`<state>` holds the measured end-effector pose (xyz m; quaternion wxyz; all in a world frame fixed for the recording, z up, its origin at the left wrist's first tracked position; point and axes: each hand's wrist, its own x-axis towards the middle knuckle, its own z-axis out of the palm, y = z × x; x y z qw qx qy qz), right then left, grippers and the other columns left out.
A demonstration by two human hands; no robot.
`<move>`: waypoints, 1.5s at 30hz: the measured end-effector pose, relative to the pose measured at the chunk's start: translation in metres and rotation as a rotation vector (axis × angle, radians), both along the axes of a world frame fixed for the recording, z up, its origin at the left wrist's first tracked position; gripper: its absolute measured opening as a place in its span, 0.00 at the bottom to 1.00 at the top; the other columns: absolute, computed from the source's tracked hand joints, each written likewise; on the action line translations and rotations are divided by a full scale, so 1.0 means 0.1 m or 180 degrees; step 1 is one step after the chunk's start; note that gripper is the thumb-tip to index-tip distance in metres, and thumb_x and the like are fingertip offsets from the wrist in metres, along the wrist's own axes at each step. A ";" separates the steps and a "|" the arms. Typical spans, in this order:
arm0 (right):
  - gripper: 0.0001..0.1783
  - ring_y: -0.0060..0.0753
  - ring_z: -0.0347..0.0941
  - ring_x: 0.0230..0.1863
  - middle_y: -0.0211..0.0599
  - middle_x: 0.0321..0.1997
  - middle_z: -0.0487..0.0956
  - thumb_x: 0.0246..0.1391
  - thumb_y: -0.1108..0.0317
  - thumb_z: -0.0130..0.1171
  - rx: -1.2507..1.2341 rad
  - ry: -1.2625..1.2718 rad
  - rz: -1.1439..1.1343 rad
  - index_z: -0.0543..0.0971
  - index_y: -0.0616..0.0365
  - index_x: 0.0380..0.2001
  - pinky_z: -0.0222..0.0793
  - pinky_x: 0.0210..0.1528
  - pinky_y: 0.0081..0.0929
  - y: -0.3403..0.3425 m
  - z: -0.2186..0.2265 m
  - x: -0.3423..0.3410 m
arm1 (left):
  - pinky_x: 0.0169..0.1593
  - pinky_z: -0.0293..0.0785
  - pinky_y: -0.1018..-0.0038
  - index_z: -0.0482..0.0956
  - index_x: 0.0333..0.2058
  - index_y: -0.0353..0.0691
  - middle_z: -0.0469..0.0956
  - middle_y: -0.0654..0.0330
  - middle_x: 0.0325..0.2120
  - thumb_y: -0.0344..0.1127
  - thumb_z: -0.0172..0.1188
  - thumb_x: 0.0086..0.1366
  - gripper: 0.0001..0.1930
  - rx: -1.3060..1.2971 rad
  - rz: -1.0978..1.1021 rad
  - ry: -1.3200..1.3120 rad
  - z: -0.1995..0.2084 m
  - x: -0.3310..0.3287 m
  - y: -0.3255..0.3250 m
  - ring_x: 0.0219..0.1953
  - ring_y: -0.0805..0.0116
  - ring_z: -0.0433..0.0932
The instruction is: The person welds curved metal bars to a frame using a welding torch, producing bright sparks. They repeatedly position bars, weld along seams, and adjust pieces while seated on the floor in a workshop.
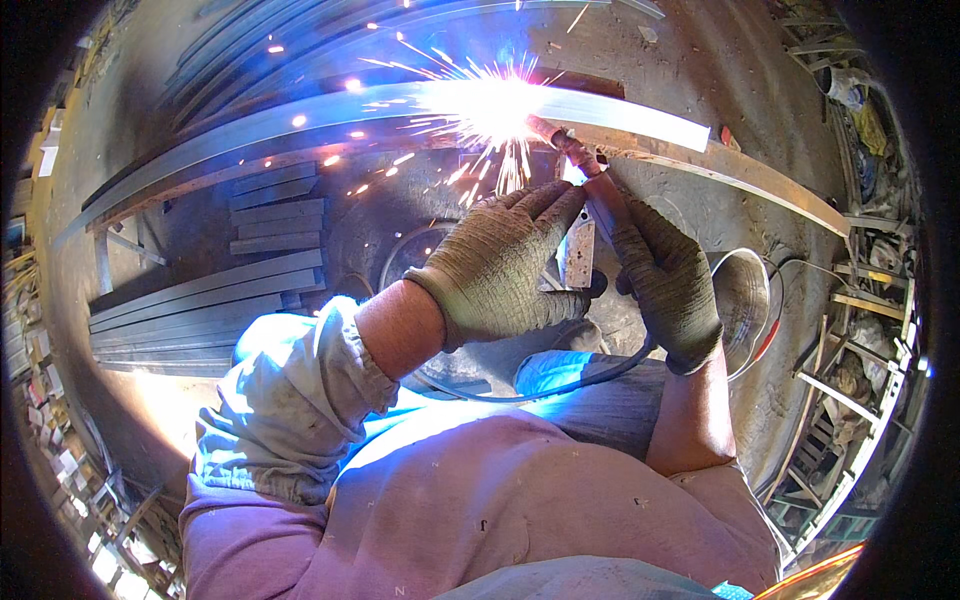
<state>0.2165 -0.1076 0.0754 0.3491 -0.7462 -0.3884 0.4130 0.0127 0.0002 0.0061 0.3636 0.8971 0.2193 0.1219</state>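
Torch (611, 208): tip at the near edge of the long pale bar (640, 118), just right of the bright glare; handle slants back from the bar toward the person's body, between the two gloved hands.
Right hand (672, 285): on the near side of the bar, fingers closed around the torch handle, the forward ones lying along its right side.
Left hand (510, 262): also on the bar's near side, fingers straight and pressed together, thumb apart; fingertips end at the handle's left side, and whether they touch it I cannot tell.
Sparks (492, 108): burst over the bar, hiding part of it.
Beam (765, 178): brown, running beneath the bar and past its right end.
Cable (590, 381): black, curving between the bar and the person.
Metal strips (215, 305): stacked on the ground, near side of the bar, toward its left end.
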 end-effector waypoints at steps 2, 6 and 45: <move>0.18 0.12 0.72 0.35 0.21 0.41 0.86 0.86 0.62 0.63 0.0073 0.0037 0.0010 0.90 0.51 0.69 0.73 0.38 0.20 -0.01 -0.01 0.00 | 0.76 0.75 0.47 0.62 0.84 0.37 0.69 0.39 0.80 0.65 0.79 0.65 0.60 0.0095 -0.0003 -0.0111 -0.01 0.00 0.00 0.74 0.35 0.78; 0.17 0.12 0.71 0.36 0.20 0.39 0.84 0.85 0.63 0.64 0.0100 0.0031 -0.0044 0.90 0.53 0.68 0.72 0.38 0.20 0.00 -0.01 -0.01 | 0.80 0.70 0.49 0.65 0.82 0.32 0.70 0.36 0.79 0.68 0.74 0.67 0.58 -0.0165 -0.0070 0.0099 0.03 0.00 0.01 0.78 0.37 0.73; 0.25 0.14 0.72 0.32 0.25 0.43 0.89 0.85 0.57 0.64 -0.0078 0.0101 0.0096 0.84 0.51 0.77 0.73 0.35 0.21 -0.09 -0.08 0.08 | 0.79 0.71 0.50 0.65 0.82 0.29 0.70 0.34 0.79 0.63 0.78 0.67 0.58 -0.0062 -0.0073 0.0184 0.14 -0.03 -0.01 0.76 0.34 0.75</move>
